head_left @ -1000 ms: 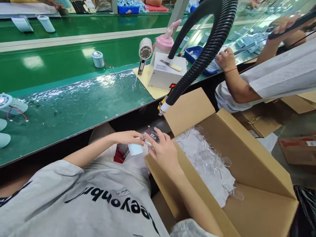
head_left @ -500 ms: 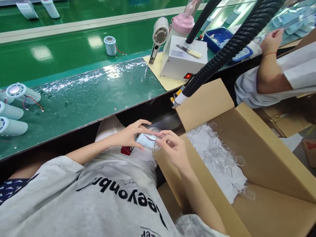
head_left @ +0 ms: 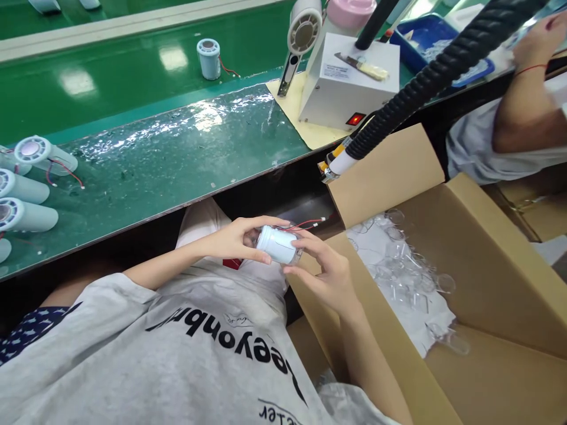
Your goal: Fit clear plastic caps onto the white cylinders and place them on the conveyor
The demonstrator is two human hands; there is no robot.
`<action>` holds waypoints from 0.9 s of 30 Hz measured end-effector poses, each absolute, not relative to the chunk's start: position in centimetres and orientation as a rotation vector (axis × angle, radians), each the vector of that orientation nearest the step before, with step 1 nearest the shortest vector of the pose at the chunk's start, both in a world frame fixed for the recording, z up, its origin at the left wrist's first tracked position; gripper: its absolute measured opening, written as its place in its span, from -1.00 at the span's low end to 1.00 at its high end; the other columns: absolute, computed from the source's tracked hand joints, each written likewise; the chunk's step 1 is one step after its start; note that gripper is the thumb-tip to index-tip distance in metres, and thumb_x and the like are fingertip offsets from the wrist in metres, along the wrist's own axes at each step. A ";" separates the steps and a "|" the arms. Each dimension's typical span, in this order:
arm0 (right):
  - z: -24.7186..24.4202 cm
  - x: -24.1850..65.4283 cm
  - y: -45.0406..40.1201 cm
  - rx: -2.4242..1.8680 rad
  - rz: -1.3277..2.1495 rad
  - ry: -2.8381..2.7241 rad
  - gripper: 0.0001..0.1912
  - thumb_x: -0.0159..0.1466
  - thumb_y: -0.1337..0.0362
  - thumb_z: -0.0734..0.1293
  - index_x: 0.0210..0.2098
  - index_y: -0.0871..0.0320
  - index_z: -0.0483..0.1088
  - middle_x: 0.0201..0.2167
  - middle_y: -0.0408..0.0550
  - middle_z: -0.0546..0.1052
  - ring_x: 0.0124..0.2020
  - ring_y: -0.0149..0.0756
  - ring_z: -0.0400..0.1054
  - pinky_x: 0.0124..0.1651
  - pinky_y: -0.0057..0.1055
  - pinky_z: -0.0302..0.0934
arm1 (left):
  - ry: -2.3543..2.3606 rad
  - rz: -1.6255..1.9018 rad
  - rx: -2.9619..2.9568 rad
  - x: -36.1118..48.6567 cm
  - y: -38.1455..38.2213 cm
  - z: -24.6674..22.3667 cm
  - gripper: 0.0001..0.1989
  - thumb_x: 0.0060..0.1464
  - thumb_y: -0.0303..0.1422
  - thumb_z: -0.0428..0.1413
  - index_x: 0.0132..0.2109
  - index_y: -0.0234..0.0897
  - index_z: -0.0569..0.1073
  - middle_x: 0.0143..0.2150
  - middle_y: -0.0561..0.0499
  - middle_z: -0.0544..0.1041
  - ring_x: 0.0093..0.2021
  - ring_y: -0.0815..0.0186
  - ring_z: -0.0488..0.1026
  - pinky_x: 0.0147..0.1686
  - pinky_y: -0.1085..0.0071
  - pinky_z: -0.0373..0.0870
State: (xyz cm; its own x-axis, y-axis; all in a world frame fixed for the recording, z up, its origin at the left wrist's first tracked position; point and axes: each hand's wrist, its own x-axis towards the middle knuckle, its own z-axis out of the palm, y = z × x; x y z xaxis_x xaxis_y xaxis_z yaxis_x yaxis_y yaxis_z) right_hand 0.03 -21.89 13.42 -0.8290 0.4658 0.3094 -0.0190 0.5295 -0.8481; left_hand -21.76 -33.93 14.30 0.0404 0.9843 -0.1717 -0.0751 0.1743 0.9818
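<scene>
A light blue cylinder (head_left: 279, 245) with a clear part around its right end lies between my two hands above my lap. My left hand (head_left: 241, 239) is wrapped round its left end, thumb below and fingers above. My right hand (head_left: 325, 268) grips the right end, thumb underneath. Red and dark wires with small white plugs stick out above the cylinder towards the right. Similar blue cylinders (head_left: 29, 215) lie at the left of the green table (head_left: 177, 159), and another blue cylinder (head_left: 209, 61) stands upright farther back.
An open cardboard box (head_left: 500, 283) with clear plastic parts (head_left: 405, 277) is at my right. A black hose (head_left: 425, 77) hangs over it, by a white machine (head_left: 349, 82) with a lit red switch. Another person's arm (head_left: 525, 100) is at the far right, near a blue tray (head_left: 478, 71).
The cylinder has turned in my hands, and its wires now stick out upwards to the right. My right hand's fingers have spread round its end. The view has shifted slightly.
</scene>
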 end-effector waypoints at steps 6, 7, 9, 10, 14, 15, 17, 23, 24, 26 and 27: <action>14.0 0.2 -22.5 -0.438 1.449 -2.184 -0.59 0.24 0.12 0.56 0.04 -0.01 0.49 0.13 0.00 0.60 0.10 -0.09 0.55 0.07 -0.16 0.56 | 1.183 1.110 1.164 -21.9 -34.5 15.2 -0.31 -0.04 -0.28 0.42 0.27 -0.09 0.49 0.34 -0.14 0.44 0.31 -0.04 0.39 0.20 0.15 0.40; 14.1 0.2 -22.6 -0.456 1.485 -2.166 -0.58 0.22 0.11 0.56 0.03 -0.01 0.50 0.13 0.00 0.60 0.09 -0.10 0.56 0.05 -0.18 0.57 | 1.189 1.107 1.181 -21.9 -34.6 15.2 -0.31 -0.03 -0.28 0.41 0.28 -0.09 0.49 0.35 -0.14 0.43 0.33 -0.04 0.37 0.24 0.12 0.37; 14.2 0.1 -22.7 -0.480 1.543 -2.131 -0.57 0.20 0.09 0.58 0.02 -0.01 0.51 0.12 -0.02 0.60 0.07 -0.11 0.56 0.04 -0.19 0.57 | 1.202 1.097 1.211 -21.9 -34.8 15.3 -0.32 -0.01 -0.26 0.41 0.28 -0.09 0.49 0.35 -0.14 0.43 0.34 -0.05 0.35 0.27 0.09 0.34; 14.2 0.1 -22.8 -0.489 1.571 -2.114 -0.57 0.19 0.09 0.58 0.01 -0.01 0.52 0.12 -0.02 0.61 0.07 -0.11 0.56 0.05 -0.20 0.57 | 1.207 1.092 1.222 -22.0 -34.9 15.3 -0.32 -0.01 -0.26 0.41 0.28 -0.09 0.49 0.35 -0.14 0.44 0.34 -0.05 0.35 0.28 0.08 0.34; 14.2 0.1 -22.7 -0.525 1.690 -2.030 -0.55 0.18 0.09 0.60 0.03 -0.04 0.52 0.04 -0.06 0.63 0.04 -0.16 0.57 0.01 -0.27 0.58 | 1.205 1.100 1.277 -22.0 -34.9 15.4 -0.33 0.03 -0.25 0.39 0.29 -0.10 0.48 0.35 -0.14 0.44 0.34 -0.02 0.37 0.27 0.11 0.35; 14.1 0.1 -22.7 -0.534 1.725 -2.006 -0.54 0.17 0.09 0.60 0.03 -0.05 0.52 0.02 -0.07 0.63 0.01 -0.18 0.57 -0.02 -0.29 0.58 | 1.199 1.111 1.294 -22.0 -34.9 15.4 -0.34 0.03 -0.26 0.39 0.29 -0.09 0.48 0.35 -0.14 0.44 0.34 -0.02 0.37 0.26 0.12 0.36; 14.1 0.1 -22.6 -0.553 1.799 -1.962 -0.53 0.16 0.08 0.60 0.03 -0.04 0.52 0.00 -0.07 0.63 -0.05 -0.21 0.58 -0.07 -0.33 0.58 | 1.168 1.139 1.339 -22.1 -34.8 15.2 -0.32 0.02 -0.28 0.40 0.29 -0.07 0.48 0.35 -0.15 0.45 0.34 -0.01 0.38 0.23 0.14 0.40; 14.2 -0.1 -22.5 -0.625 2.018 -1.834 -0.54 0.16 0.03 0.60 -0.02 -0.02 0.49 -0.06 -0.05 0.61 -0.15 -0.24 0.56 -0.20 -0.40 0.53 | 1.122 1.176 1.480 -22.3 -34.7 14.4 -0.26 0.00 -0.34 0.42 0.33 -0.02 0.43 0.34 -0.15 0.45 0.34 0.04 0.40 0.21 0.19 0.44; 14.2 -0.2 -22.5 -0.647 2.034 -1.823 -0.53 0.15 0.00 0.60 -0.03 -0.01 0.49 -0.06 -0.04 0.60 -0.17 -0.23 0.55 -0.22 -0.39 0.52 | 1.125 1.178 1.492 -22.4 -34.7 14.4 -0.26 0.01 -0.34 0.42 0.34 -0.01 0.42 0.35 -0.16 0.45 0.35 0.04 0.39 0.22 0.18 0.43; 14.2 -0.4 -22.5 -0.681 2.050 -1.811 -0.51 0.14 -0.07 0.58 -0.06 0.00 0.47 -0.06 -0.02 0.59 -0.20 -0.22 0.53 -0.25 -0.37 0.50 | 1.130 1.181 1.519 -22.4 -34.8 14.4 -0.25 0.02 -0.34 0.41 0.34 -0.02 0.41 0.36 -0.17 0.44 0.36 0.04 0.38 0.25 0.17 0.41; 14.3 -0.5 -22.5 -0.691 2.058 -1.807 -0.50 0.14 -0.10 0.57 -0.07 0.01 0.46 -0.08 -0.02 0.59 -0.23 -0.22 0.52 -0.26 -0.36 0.48 | 1.131 1.182 1.534 -22.4 -34.8 14.4 -0.26 0.03 -0.34 0.41 0.35 -0.03 0.41 0.36 -0.17 0.44 0.36 0.04 0.38 0.26 0.16 0.40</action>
State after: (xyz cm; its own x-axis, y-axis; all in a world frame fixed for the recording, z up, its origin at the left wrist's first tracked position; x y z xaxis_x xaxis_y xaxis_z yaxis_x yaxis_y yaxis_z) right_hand -0.52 -22.51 14.26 -0.8335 0.5323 -0.1484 0.0782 -0.1523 -0.9852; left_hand -22.44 -34.79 14.38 0.1367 0.9722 0.1899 0.1473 -0.2095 0.9667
